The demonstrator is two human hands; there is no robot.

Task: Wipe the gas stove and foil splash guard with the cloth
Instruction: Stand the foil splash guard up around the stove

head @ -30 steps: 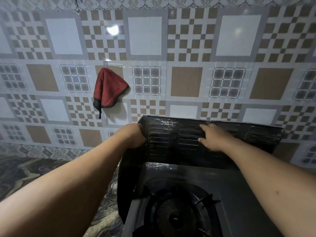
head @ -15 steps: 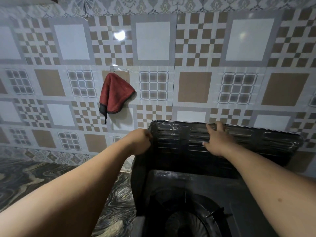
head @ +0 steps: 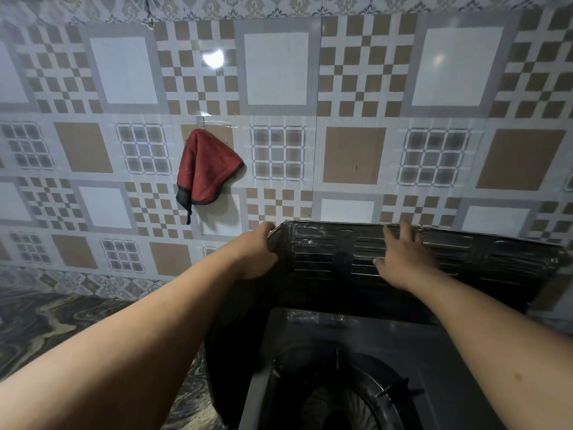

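Note:
The dark foil splash guard (head: 465, 259) stands upright around the back and left of the gas stove (head: 434, 352), whose burner (head: 344, 398) shows at the bottom. My left hand (head: 259, 254) grips the guard's top left corner, fingers curled over the fold. My right hand (head: 403, 259) lies flat on the guard's back panel with fingers spread and reaching to its top edge. A red cloth (head: 206, 169) with a dark trim hangs on the tiled wall from a hook, up and left of the guard, apart from both hands.
A patterned tile wall (head: 353, 88) rises directly behind the guard. A marbled dark countertop (head: 46, 330) stretches to the left of the stove. A clear adhesive hook (head: 210, 122) holds the cloth.
The view has tilted upward, so guard and stove sit lower in the frame. My right hand has slid up the back panel, fingers now at the top edge. My left hand keeps its grip.

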